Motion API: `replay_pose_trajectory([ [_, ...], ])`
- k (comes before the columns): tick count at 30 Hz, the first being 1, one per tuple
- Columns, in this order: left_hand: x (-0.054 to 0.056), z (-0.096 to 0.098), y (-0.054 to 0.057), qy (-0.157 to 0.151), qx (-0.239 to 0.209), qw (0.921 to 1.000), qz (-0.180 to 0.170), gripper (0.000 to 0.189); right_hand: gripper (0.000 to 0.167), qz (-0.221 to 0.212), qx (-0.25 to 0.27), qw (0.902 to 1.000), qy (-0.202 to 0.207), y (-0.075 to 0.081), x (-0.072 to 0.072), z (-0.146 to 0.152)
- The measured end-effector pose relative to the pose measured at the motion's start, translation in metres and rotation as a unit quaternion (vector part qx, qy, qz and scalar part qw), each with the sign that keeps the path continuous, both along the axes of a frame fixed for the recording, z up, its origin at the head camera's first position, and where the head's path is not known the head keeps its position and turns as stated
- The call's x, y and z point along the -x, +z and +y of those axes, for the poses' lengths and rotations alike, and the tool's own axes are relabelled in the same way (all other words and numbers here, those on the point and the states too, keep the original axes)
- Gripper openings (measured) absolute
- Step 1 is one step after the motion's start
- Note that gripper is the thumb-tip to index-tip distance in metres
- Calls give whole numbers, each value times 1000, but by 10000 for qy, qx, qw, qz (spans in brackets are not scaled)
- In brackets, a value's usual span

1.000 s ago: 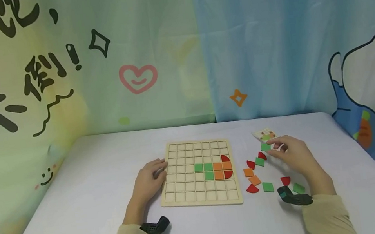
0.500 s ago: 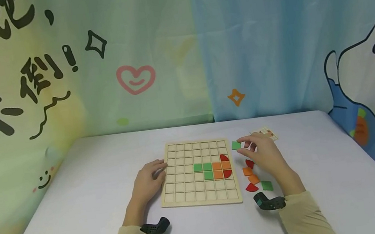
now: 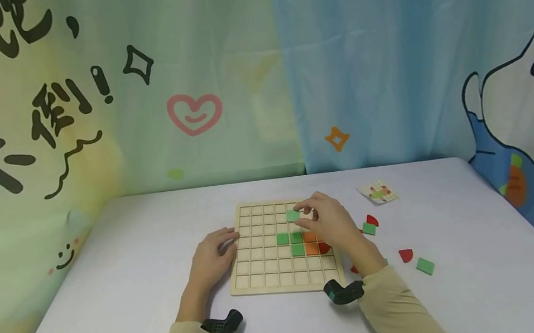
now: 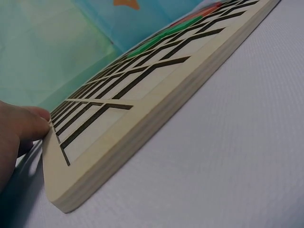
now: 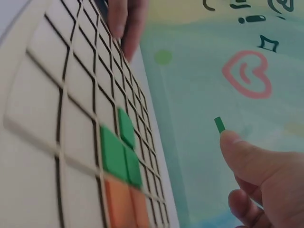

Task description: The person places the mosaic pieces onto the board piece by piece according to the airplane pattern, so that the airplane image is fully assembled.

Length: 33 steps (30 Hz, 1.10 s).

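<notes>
My right hand (image 3: 326,220) pinches a green square tile (image 3: 292,215) between thumb and fingers above the upper right part of a wooden grid board (image 3: 260,268). In the right wrist view that tile (image 5: 219,124) shows edge-on beyond the thumb, apart from the board. My left hand (image 3: 213,258) rests at the board's left edge, its fingertips touching the rim; the left wrist view shows a fingertip (image 4: 35,124) against it. Green tiles (image 3: 297,249) and orange tiles (image 3: 311,248) sit in the grid's cells, with a red quarter-round piece (image 3: 324,248) beside them, partly covered by my right hand.
Right of the board lie loose pieces: a green tile (image 3: 425,266), a red piece (image 3: 406,255), another green tile (image 3: 368,229) and a red one (image 3: 372,220). My right forearm hides others. A small pattern card (image 3: 378,193) lies behind them on the white table (image 3: 475,206).
My right hand has picked up a green tile near the card and carried it left, from beside the board to over it. My left hand has stayed at the board's edge.
</notes>
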<state>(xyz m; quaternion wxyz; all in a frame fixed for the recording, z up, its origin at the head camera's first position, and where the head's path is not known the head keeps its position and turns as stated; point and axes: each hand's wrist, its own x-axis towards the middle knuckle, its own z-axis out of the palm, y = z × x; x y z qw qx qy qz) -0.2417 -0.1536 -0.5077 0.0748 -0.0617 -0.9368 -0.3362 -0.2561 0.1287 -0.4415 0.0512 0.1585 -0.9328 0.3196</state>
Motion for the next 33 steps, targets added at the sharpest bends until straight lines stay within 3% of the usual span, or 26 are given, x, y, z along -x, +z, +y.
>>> replay_pose_trajectory([
  [8, 1, -2, 0, 70, 53, 9999, -85, 30, 28, -451, 172, 9987, -170, -17, -1, -34],
  [15, 0, -4, 1, 128, 95, 9998, 79, 30, 27, -356, 266, 9987, -267, -26, -4, -50],
  [26, -2, -1, 2, 375, -16, 9993, -50, 42, 28, -355, -120, 9992, -144, -32, -3, -57],
  [33, 0, 0, -2, 259, 49, 9996, 83, 42, 27, -334, -332, 9989, -86, -33, -1, -56],
])
